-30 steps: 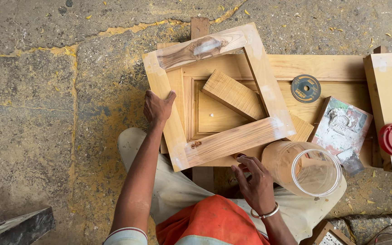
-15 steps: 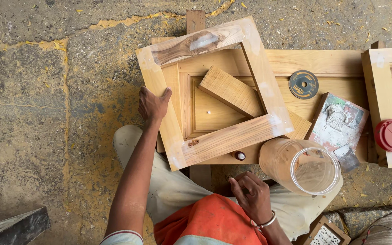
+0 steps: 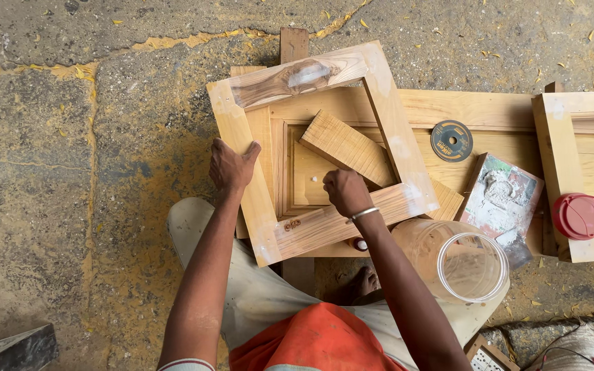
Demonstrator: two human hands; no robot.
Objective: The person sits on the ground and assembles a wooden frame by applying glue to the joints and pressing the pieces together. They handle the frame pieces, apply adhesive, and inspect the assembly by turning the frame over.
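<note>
The left hand (image 3: 232,165) rests on the near-left rail of the square frame (image 3: 386,124), fingers over its outer edge. The frame lies tilted on a panelled board (image 3: 489,110). The right hand (image 3: 345,192) sits inside the frame at its near rail, with a loose wood block (image 3: 345,145) just beyond its fingers. Right of those fingers lie a grinding disc (image 3: 452,140) and a smeared card (image 3: 507,199). A jar (image 3: 458,261) lies on its side nearer the person.

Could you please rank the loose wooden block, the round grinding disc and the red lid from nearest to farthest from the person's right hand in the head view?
From the right hand:
1. Loose wooden block, just above the hand, inside the frame.
2. Round grinding disc, further right on the panel.
3. Red lid, far right, on the neighbouring frame.
</note>
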